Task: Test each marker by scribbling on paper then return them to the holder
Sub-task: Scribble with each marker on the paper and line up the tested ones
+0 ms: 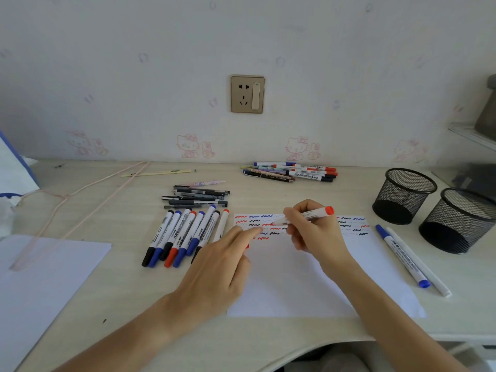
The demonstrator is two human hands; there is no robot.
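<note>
Here the red marker lies near-horizontal — tip left, on paper.

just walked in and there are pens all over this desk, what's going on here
A person is testing markers on a sheet of paper. The right hand holds a red marker with its tip at the rows of red, blue and black squiggles. The left hand rests on the paper's left edge with a red cap under its fingers. A row of markers lies to the left, and both mesh holders look empty.
</note>
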